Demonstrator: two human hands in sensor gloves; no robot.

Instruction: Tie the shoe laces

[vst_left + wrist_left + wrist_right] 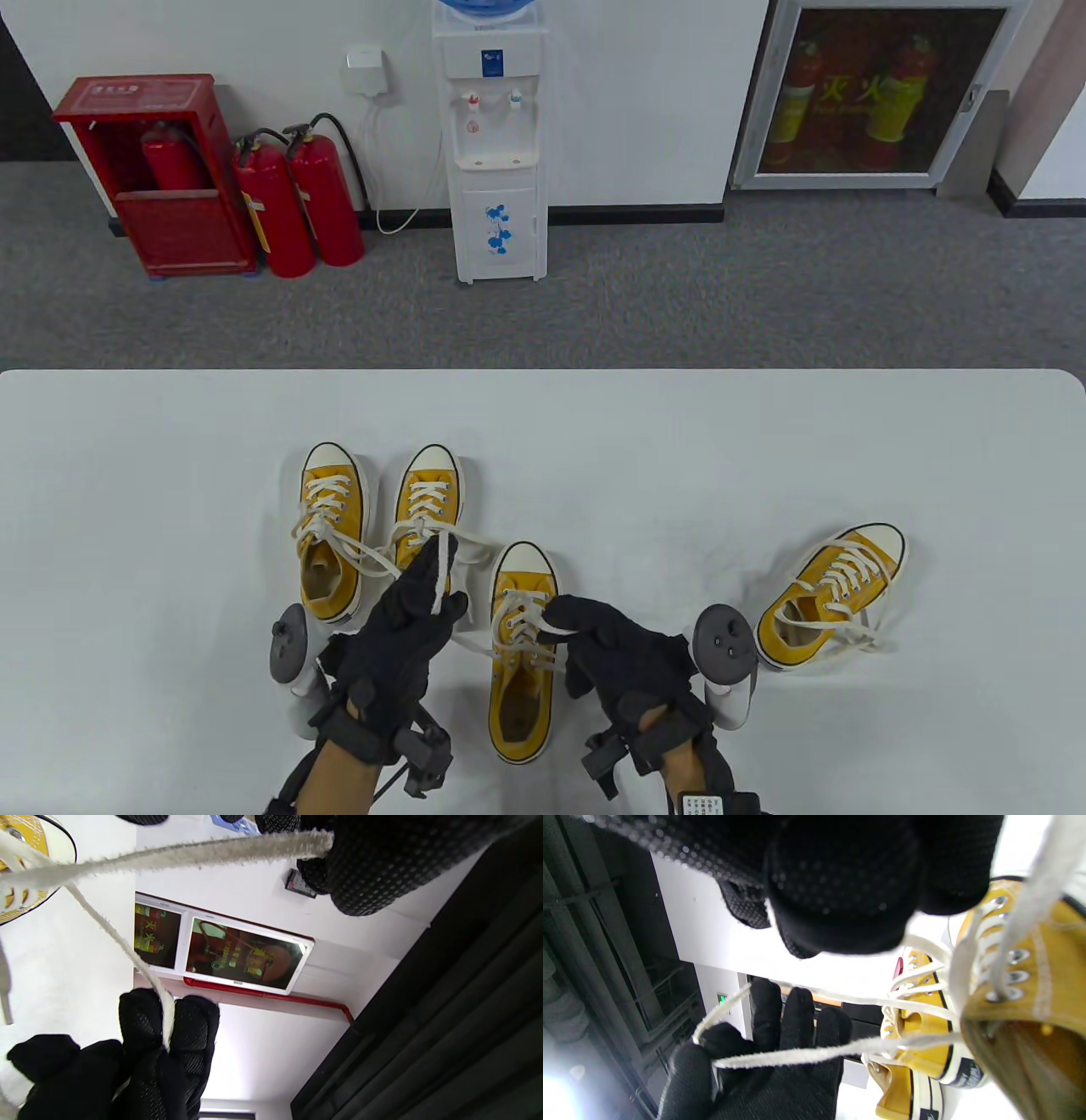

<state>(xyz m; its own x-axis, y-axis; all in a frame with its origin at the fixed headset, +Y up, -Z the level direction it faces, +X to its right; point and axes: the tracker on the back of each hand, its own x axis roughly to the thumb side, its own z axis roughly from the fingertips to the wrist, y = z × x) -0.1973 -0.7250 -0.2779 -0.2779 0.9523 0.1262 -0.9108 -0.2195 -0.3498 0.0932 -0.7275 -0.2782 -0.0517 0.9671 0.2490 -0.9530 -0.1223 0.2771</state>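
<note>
The near middle of the worktop (127,509) is being crowded by three yellow shoes (520,654) standing close together, with taut laces (441,577) being stretched across the gaps between them. A fourth shoe (831,594) is lying well apart at the right. Open passage is being left along the far strip and both outer sides.

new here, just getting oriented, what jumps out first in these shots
Four yellow sneakers on the white table: a pair at the back left, one between the hands, one alone at the right. The left hand and right hand each pinch a white lace.
</note>
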